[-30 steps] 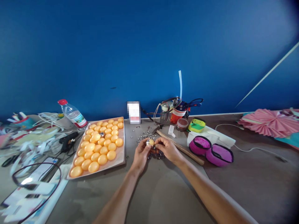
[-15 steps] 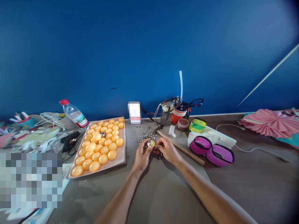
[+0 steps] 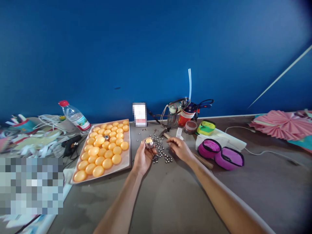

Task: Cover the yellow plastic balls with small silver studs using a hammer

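My left hand [image 3: 142, 160] is closed around an orange ball [image 3: 149, 141] whose sides are covered with small silver beads, its bare orange patch facing up. Just to the right lies a loose pile of shiny silver beads [image 3: 159, 150] on the grey table. My right hand [image 3: 180, 149] hovers right of the pile, fingers bent and slightly apart, with nothing visible in them. It partly covers the wooden handle of a hammer [image 3: 203, 161]. At the left a shallow tray [image 3: 125, 158] bears many plain orange balls [image 3: 98, 171] and one beaded ball [image 3: 106, 137].
A clear bottle [image 3: 79, 120] with a red cap and a black glue gun [image 3: 70, 144] are beyond the tray. Purple mesh cuffs [image 3: 229, 158], a small round jar [image 3: 190, 127] and a yellow-green band [image 3: 206, 127] stand at the right. A pink paper fan [image 3: 275, 126] lies farther right.
My right hand has come away from the ball and moved right. My left hand has shifted slightly left with the ball, uncovering more of the bead pile. The view has tilted a little.
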`<state>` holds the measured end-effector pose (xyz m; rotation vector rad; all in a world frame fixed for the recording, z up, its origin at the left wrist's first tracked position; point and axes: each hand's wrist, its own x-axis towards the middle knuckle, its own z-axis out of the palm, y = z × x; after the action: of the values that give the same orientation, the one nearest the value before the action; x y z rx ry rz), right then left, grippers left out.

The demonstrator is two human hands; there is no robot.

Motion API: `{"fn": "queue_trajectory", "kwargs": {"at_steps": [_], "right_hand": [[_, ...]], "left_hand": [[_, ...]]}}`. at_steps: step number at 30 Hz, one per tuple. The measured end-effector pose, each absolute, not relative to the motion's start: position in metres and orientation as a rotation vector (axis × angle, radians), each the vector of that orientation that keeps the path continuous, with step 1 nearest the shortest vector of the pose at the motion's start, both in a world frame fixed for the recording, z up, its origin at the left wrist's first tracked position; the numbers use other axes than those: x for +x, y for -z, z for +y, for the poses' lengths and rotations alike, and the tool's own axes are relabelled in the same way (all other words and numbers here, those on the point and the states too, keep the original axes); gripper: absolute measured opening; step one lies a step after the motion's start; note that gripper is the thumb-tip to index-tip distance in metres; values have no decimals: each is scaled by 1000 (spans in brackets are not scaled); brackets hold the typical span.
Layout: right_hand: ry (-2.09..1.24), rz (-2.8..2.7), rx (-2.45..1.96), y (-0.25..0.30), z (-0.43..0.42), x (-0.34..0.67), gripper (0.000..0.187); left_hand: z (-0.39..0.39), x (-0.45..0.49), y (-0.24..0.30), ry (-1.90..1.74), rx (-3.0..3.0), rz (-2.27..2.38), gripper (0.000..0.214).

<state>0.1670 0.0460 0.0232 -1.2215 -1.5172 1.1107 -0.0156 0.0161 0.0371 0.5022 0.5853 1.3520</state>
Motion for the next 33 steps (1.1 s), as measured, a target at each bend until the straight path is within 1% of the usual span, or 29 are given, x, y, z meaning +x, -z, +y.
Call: {"fn": "queue_trajectory", "kwargs": {"at_steps": [5, 7, 11, 14, 15, 16, 18, 19, 21, 22, 26, 33], "right_hand": [[-876, -1733, -1271, -24, 44, 166, 13], [-878, -1851, -1292, -27, 43, 168, 16], [-1001, -2030, -1334, -35, 45, 178, 19], [-915, -2145, -1276, -44, 44, 186, 25], [-863, -2208, -1233, -46, 42, 187, 33], [-811, -2280, -1191, -48, 40, 186, 44], [-711, -2402, -1165, -46, 33, 180, 73], [-659, -2432, -1204, -42, 29, 175, 84], [-561, -2435, -1374, -32, 20, 163, 100], [-498, -2417, -1440, -26, 16, 157, 104], [-347, -2380, -1505, -12, 6, 140, 97], [-278, -2257, -1564, -9, 13, 127, 82]], "left_hand": [[20, -20, -40, -1426, 383, 548, 32], [22, -22, -39, -1462, 353, 534, 31], [24, -25, -36, -1472, 296, 520, 31], [25, -26, -35, -1485, 288, 521, 31], [26, -26, -35, -1492, 290, 525, 31], [26, -27, -34, -1500, 293, 528, 31], [27, -29, -34, -1521, 295, 534, 31], [28, -30, -34, -1537, 296, 534, 31], [29, -32, -33, -1563, 305, 529, 30], [29, -33, -33, -1570, 312, 527, 29], [30, -34, -32, -1559, 315, 530, 29], [30, -33, -31, -1563, 316, 526, 27]]}}
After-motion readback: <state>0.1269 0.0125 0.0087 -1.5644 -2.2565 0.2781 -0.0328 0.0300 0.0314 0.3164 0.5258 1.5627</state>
